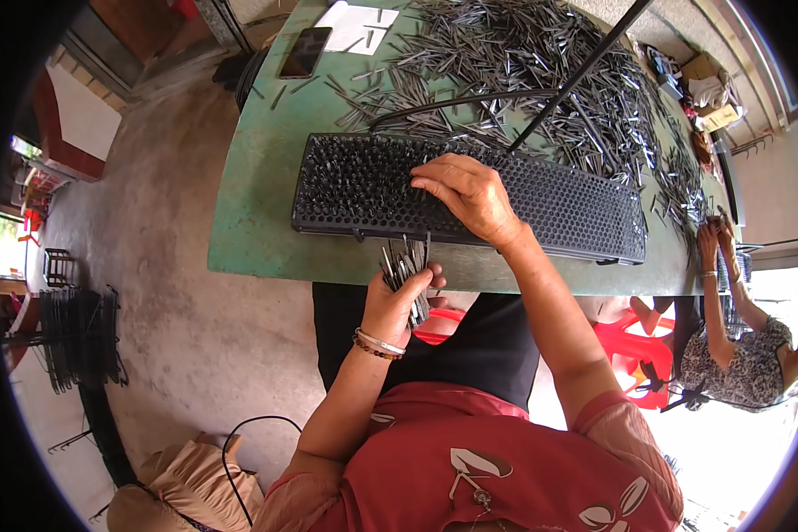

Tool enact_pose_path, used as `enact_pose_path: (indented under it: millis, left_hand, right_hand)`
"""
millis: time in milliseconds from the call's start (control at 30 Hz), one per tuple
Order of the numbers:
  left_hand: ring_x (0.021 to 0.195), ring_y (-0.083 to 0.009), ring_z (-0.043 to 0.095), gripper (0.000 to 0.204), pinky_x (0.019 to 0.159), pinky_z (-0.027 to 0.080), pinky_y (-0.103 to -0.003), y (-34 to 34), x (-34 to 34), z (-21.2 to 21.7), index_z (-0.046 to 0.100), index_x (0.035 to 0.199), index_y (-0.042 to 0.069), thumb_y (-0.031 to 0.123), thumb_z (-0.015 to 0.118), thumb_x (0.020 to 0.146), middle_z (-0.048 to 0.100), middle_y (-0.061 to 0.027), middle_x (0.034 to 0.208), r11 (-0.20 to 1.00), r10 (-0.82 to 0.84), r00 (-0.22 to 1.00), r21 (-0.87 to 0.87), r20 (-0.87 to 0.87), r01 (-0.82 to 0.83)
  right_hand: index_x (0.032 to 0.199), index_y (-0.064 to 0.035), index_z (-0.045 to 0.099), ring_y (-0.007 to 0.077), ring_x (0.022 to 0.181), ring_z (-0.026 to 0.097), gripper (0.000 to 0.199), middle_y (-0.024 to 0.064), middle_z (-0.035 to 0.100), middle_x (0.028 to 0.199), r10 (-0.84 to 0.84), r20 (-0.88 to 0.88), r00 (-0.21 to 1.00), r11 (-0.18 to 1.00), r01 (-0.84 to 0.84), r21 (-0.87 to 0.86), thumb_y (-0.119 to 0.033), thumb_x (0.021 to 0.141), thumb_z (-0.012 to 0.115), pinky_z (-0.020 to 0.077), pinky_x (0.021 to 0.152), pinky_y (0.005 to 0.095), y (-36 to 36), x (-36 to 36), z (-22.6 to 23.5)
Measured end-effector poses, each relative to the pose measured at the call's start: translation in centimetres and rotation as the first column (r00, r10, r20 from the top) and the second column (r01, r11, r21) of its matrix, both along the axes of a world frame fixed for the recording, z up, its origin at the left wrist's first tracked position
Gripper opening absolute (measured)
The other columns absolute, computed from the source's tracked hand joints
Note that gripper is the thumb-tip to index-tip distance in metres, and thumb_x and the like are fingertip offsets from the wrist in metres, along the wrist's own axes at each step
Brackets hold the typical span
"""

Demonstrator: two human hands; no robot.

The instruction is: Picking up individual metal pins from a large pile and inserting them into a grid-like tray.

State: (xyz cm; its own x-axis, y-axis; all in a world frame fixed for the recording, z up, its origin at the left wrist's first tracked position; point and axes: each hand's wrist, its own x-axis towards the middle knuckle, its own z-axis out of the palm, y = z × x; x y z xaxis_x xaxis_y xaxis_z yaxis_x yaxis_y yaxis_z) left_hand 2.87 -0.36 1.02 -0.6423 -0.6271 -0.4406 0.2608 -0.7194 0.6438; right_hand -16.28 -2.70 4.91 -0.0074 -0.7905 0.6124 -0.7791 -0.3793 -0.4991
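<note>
My left hand (399,300) is closed around a bundle of thin dark strips (403,262) just off the table's near edge, their ends pointing up toward the tray. Above the long black tray (559,202), which is full of round holes, hovers my right hand (470,191) with thumb and fingers pinched together. Whatever sits between those fingertips is too small to make out. Strips stand upright in the holes across the tray's left part (355,182); the holes on its right side show bare.
A large heap of loose dark strips (523,62) covers the far side of the green table (257,195). A phone (306,51) and white paper (359,27) lie at the far left. A black rod (585,71) slants over the heap. Another person's hands (716,244) work at the right edge.
</note>
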Motion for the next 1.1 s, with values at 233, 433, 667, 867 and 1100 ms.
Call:
enact_pose_path:
  millis: [233,433,667,867,1100]
  left_hand:
    - [0.079,-0.0172,0.063,0.020,0.061,0.057,-0.033,0.0,0.1,0.2,0.057,0.104,0.002,0.006,0.061,0.085,0.064,-0.0090,0.093,1.000,-0.005,1.000,0.001,0.000,0.005]
    - [0.077,-0.0169,0.062,0.020,0.059,0.056,-0.031,0.1,0.0,0.0,0.056,0.104,0.002,0.005,0.061,0.085,0.064,-0.0094,0.093,1.000,-0.013,1.000,-0.002,-0.006,0.013]
    - [0.076,-0.0162,0.062,0.020,0.059,0.056,-0.031,0.2,0.0,0.1,0.056,0.104,0.002,0.005,0.061,0.084,0.064,-0.0091,0.093,1.000,-0.006,1.000,0.000,-0.008,0.006]
    - [0.076,-0.0158,0.063,0.020,0.059,0.056,-0.030,0.2,0.0,0.0,0.056,0.103,0.002,0.004,0.061,0.084,0.065,-0.0091,0.093,1.000,-0.004,1.000,0.005,-0.011,0.004]
    - [0.076,-0.0161,0.063,0.020,0.058,0.055,-0.030,0.0,0.1,-0.1,0.055,0.104,0.002,0.004,0.061,0.084,0.065,-0.0097,0.093,1.000,-0.011,1.000,0.001,0.001,0.011]
  right_hand:
    - [0.092,-0.0027,0.068,0.0243,0.077,0.064,0.016,0.0095,0.066,0.086,-0.092,-0.007,0.996,0.995,0.091,-0.028,-0.008,0.077,0.069,0.0517,0.067,0.0315,0.4,0.9,-0.4]
    - [0.092,-0.0020,0.068,0.0238,0.074,0.064,0.016,0.0101,0.065,0.085,-0.113,0.053,0.992,0.994,0.113,0.008,-0.008,0.076,0.070,0.0517,0.065,0.0305,0.4,1.5,0.0]
    - [0.090,-0.0014,0.068,0.0231,0.073,0.065,0.017,0.0101,0.066,0.085,-0.157,0.174,0.972,0.987,0.150,0.054,-0.008,0.075,0.072,0.0516,0.064,0.0302,0.3,2.1,-0.5]
    - [0.090,-0.0018,0.068,0.0226,0.072,0.064,0.017,0.0094,0.066,0.085,-0.126,0.177,0.976,0.991,0.130,-0.010,-0.007,0.074,0.073,0.0516,0.063,0.0298,-0.3,2.2,-1.2]
    - [0.087,-0.0052,0.069,0.0211,0.074,0.062,0.016,0.0076,0.066,0.085,-0.222,0.096,0.970,0.974,0.226,-0.026,-0.010,0.072,0.074,0.0487,0.066,0.0307,0.3,1.7,-2.1]
